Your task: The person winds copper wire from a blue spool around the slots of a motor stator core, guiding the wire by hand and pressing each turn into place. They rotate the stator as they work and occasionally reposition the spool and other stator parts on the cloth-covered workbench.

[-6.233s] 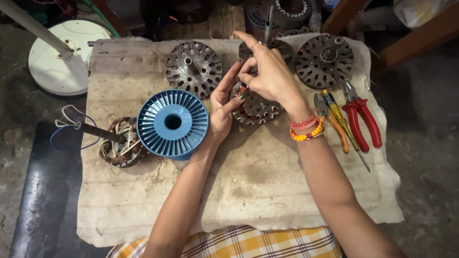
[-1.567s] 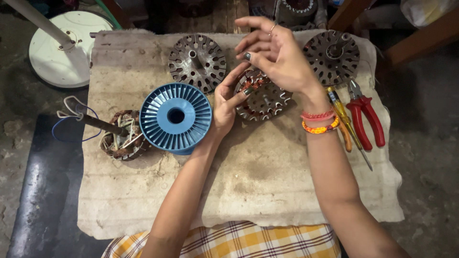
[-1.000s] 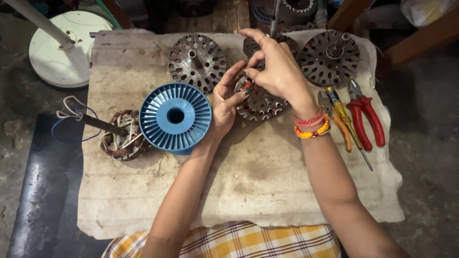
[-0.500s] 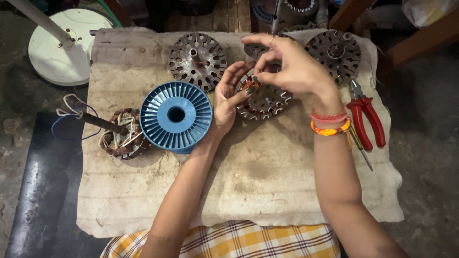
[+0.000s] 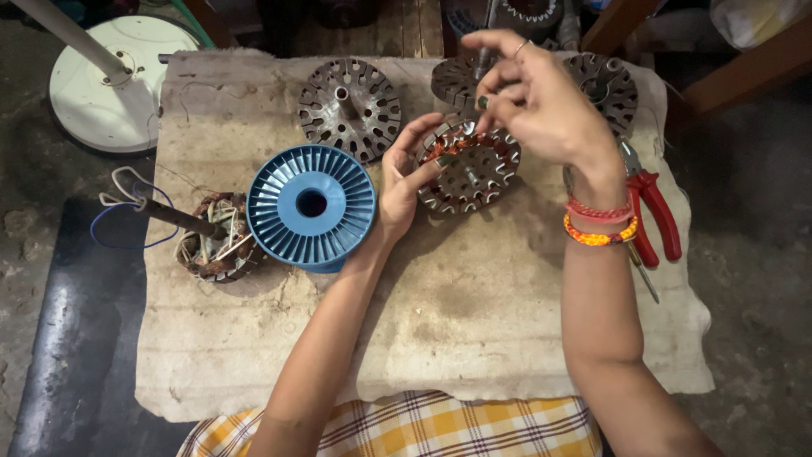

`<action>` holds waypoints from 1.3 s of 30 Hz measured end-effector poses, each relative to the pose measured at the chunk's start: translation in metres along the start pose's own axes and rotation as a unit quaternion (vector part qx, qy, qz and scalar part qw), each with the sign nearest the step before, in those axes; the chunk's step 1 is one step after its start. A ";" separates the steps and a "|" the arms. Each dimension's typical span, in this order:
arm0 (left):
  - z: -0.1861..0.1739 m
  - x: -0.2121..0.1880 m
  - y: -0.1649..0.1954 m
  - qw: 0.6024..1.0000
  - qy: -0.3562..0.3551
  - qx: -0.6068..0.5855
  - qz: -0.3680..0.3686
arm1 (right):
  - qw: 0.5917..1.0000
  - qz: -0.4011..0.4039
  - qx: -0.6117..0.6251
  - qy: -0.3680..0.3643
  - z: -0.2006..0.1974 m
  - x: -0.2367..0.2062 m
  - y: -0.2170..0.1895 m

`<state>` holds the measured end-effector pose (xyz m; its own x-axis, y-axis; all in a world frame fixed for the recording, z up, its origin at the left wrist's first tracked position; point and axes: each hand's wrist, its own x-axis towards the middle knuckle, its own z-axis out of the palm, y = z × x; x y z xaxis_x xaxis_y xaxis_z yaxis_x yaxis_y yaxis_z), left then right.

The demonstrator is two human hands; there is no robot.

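A round slotted metal stator core (image 5: 478,173) lies on the cloth with copper winding along its upper left rim. My left hand (image 5: 404,178) grips that core's left edge, thumb and fingers pressing on the copper turns. Just above the core hovers my right hand (image 5: 537,101), with thumb and forefinger pinched together as if on a thin copper wire, which is too fine to see clearly. A large blue plastic spool (image 5: 311,206) stands just left of my left hand.
Three bare stator cores (image 5: 349,106) (image 5: 457,80) (image 5: 607,85) lie along the far side of the worn cloth (image 5: 440,330). A wound coil on a shaft with loose leads (image 5: 211,245) sits left. Red pliers (image 5: 653,211) lie right. A white round fan base (image 5: 118,80) stands far left.
My right hand has lifted off the core's rim and pulled up a little, fingers still pinched. My left hand stays on the core's edge.
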<state>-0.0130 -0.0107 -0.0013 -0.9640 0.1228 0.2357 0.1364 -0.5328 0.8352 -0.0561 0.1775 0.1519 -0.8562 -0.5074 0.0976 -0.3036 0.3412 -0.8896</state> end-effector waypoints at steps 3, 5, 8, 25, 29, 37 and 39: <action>0.001 -0.002 0.003 1.000 -0.007 0.024 -0.006 | 0.999 -0.050 -0.011 0.002 -0.001 0.000 0.003; 0.001 -0.002 0.006 1.000 -0.016 -0.003 -0.016 | 0.998 -0.060 -0.004 0.001 0.000 0.001 0.005; 0.002 -0.002 0.007 1.000 -0.019 -0.015 -0.020 | 0.998 -0.070 0.005 0.001 0.002 0.003 0.005; -0.002 -0.001 0.000 1.000 -0.015 0.018 -0.004 | 0.985 -0.150 0.055 0.061 0.031 0.025 0.025; -0.003 -0.001 0.000 1.000 -0.016 -0.019 -0.016 | 0.982 -0.170 0.069 0.048 0.039 0.028 0.026; -0.002 -0.003 0.003 0.998 -0.013 -0.068 0.003 | 0.989 -0.112 0.009 0.101 0.031 0.021 0.017; -0.002 -0.003 0.003 0.997 -0.013 -0.073 0.011 | 0.985 -0.121 -0.042 0.113 0.029 0.020 0.016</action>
<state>-0.0106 -0.0147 -0.0005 -0.9545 0.1307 0.2680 0.1208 -0.6522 0.7483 -0.0659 0.1497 0.1261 -0.8232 -0.3961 0.4067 -0.5348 0.3007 -0.7896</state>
